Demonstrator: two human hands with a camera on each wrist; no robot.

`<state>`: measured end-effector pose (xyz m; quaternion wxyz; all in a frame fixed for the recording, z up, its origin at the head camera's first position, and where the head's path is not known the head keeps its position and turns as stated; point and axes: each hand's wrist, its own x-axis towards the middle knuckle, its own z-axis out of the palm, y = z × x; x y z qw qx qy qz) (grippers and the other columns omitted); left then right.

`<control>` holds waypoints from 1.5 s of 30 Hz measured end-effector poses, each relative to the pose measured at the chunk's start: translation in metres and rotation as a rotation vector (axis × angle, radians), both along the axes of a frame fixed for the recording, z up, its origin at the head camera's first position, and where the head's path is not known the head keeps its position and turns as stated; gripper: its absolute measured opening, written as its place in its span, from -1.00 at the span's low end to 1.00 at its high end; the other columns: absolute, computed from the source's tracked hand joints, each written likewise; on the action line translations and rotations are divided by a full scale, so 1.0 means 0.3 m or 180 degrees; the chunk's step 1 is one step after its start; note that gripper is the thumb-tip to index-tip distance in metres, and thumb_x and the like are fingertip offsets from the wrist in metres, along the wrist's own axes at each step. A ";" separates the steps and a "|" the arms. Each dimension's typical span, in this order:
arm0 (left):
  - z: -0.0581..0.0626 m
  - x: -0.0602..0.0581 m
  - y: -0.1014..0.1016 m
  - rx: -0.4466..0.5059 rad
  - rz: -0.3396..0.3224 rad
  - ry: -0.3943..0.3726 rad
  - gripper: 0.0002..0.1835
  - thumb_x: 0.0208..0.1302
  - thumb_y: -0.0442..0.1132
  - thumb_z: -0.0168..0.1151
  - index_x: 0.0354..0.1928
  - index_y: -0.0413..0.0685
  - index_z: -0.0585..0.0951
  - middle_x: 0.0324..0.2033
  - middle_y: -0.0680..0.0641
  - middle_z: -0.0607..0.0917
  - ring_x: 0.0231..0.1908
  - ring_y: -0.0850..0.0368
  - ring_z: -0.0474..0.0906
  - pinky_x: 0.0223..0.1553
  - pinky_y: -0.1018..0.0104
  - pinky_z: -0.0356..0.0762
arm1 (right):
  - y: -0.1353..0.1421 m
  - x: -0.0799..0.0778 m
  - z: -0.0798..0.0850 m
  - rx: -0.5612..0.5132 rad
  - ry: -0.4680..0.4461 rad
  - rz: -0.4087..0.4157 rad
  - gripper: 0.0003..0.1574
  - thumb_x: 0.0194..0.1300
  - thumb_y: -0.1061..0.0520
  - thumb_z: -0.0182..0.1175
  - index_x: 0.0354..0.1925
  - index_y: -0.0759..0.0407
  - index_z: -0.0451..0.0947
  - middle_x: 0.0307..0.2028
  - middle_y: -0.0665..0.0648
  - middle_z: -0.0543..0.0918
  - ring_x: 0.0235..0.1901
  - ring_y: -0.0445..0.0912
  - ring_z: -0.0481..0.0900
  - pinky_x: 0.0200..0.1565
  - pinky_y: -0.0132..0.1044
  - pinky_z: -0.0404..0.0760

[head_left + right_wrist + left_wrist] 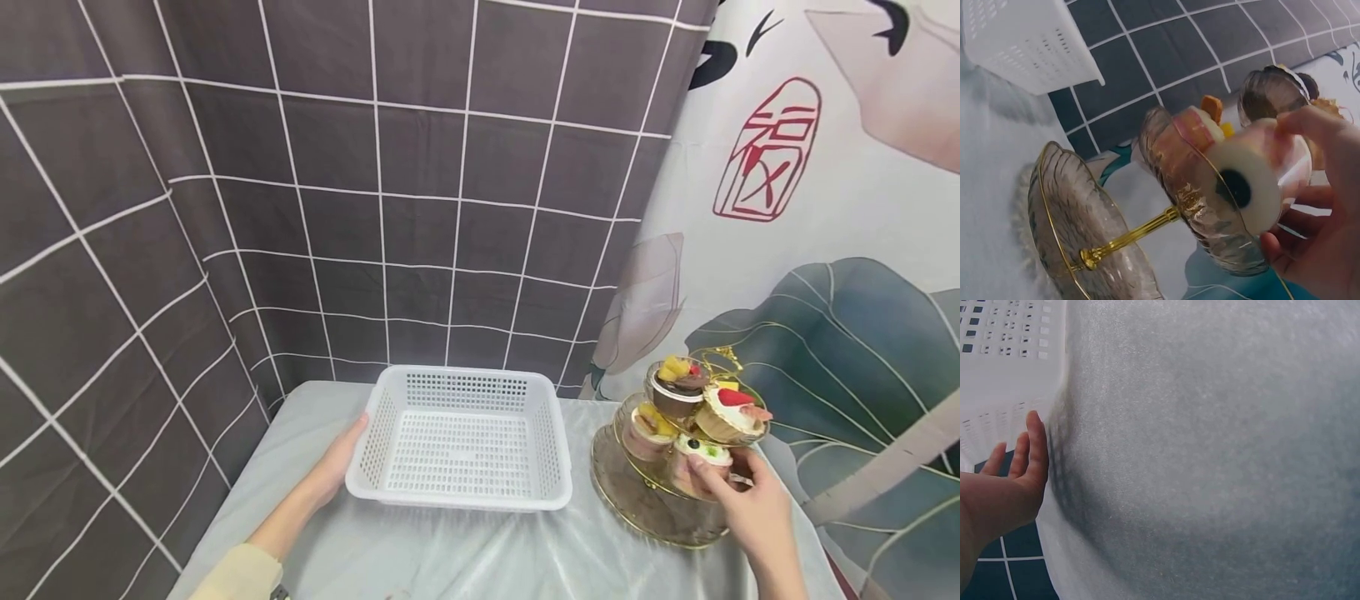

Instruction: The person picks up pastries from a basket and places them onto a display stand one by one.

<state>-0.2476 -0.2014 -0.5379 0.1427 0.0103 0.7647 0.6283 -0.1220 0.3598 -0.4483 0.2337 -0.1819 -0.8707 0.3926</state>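
Note:
A white perforated plastic basket (555, 492) stands on the table with nothing in it. At its left side is my left hand (337, 462), its fingers extended along the basket wall in the left wrist view (1029, 469). On the right stands a tiered smoky glass stand (611, 467) with gold rims and a gold post (1132, 239). My right hand (761, 504) grips a pink dessert cup (693, 477) topped with white cream and green and dark bits, at the middle tier. In the right wrist view the cup's round base (1260, 206) faces the camera, above the tier's edge.
A chocolate cup (675, 398) and a cream cup with red fruit (727, 417) sit on the top tier. Another pink cup (647, 437) with yellow fruit is on the middle tier. Grey grid curtain (420, 225) and a printed cloth (862, 208) hang behind the pale tablecloth (420, 550).

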 end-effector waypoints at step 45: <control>0.194 -0.029 -0.029 -0.1138 0.0695 0.0659 -0.37 0.71 -0.01 -0.02 0.52 -0.36 0.25 0.42 -0.48 0.39 0.44 -0.41 0.32 0.46 -0.32 0.30 | 0.015 0.168 0.022 0.1108 -0.1576 0.0664 -0.38 0.50 -0.26 0.29 -0.23 0.31 0.62 -0.46 0.02 0.65 -0.43 -0.10 0.59 -0.35 -0.15 0.60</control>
